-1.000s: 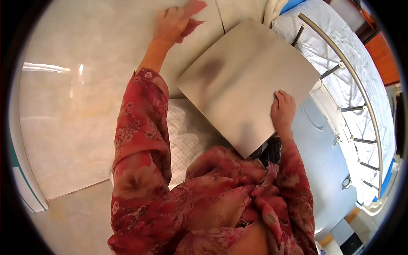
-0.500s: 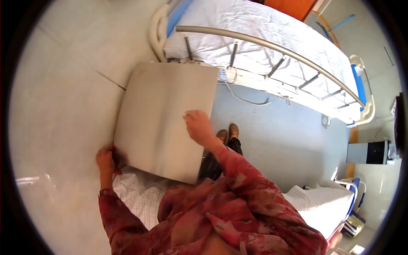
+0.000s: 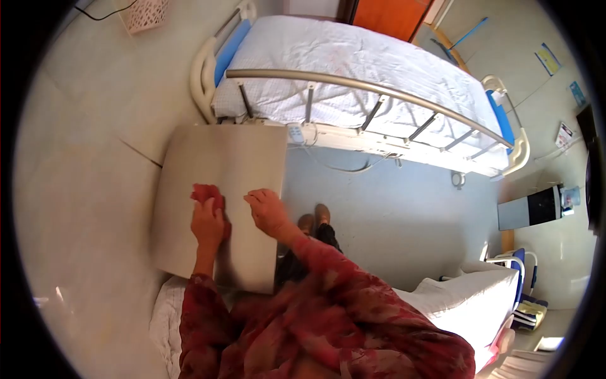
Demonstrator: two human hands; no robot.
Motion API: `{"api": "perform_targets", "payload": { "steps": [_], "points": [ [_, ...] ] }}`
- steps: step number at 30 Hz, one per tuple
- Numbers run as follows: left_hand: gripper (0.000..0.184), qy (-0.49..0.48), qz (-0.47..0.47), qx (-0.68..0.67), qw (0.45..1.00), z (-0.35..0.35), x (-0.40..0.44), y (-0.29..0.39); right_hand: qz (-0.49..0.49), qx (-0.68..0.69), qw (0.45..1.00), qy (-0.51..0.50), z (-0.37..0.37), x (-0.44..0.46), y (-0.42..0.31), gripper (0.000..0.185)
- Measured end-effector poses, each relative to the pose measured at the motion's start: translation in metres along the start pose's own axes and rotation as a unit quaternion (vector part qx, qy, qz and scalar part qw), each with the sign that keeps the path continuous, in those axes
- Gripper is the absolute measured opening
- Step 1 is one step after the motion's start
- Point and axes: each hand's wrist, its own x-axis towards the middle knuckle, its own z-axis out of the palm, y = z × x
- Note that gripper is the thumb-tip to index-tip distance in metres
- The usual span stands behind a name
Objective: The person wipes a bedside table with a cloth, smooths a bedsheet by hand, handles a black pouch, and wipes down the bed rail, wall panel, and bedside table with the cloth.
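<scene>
Looking down from a person's head at two bare hands over a pale, squarish tabletop (image 3: pixel 246 158), left of centre in the frame. The left hand (image 3: pixel 208 221) is closed around a crumpled red cloth (image 3: pixel 207 192), which bunches out above the fingers and along the hand's right side, over the middle of the tabletop. The right hand (image 3: pixel 268 211) is just beside it, near the tabletop's right edge, its fingers loosely bent; no object shows in it, and whether its fingertips touch the surface cannot be told. Both arms come up from the bottom of the frame in red patterned sleeves

Half a second ago the left hand was at the tabletop's left edge and the cloth could not be made out. Now hand and cloth have come inward, so the cloth appears to bear on the middle of the surface, while the right hand stays near the same edge

Across the top of the frame is a bed (image 3: pixel 366 57) with white bedding and a metal rail (image 3: pixel 341 84); a small remote (image 3: pixel 295 132) hangs by the tabletop's upper right corner. Brown shoes (image 3: pixel 322 213) show on the blue-grey floor (image 3: pixel 391 208) near the centre
</scene>
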Motion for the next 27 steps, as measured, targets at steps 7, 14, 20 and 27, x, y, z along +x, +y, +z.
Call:
{"api": "perform_targets", "payload": {
  "steps": [7,14,20,27],
  "points": [
    [0.022,-0.045,0.109,-0.118,0.986,-0.015,-0.034,0.069,0.011,0.036,0.997,0.068,0.002,-0.002,-0.002,0.055],
    [0.008,-0.015,0.213,-0.116,0.97,-0.092,-0.091,0.052,0.039,0.03,0.999,0.001,-0.003,-0.009,-0.002,0.052],
    [0.032,-0.029,0.009,0.087,0.996,-0.088,-0.101,-0.121,0.026,0.02,0.999,0.018,0.003,-0.01,0.003,0.042],
    [0.045,0.015,-0.127,-0.025,0.992,-0.033,-0.026,-0.171,0.013,0.008,1.0,0.019,-0.001,-0.008,-0.001,0.039]
  ]
}}
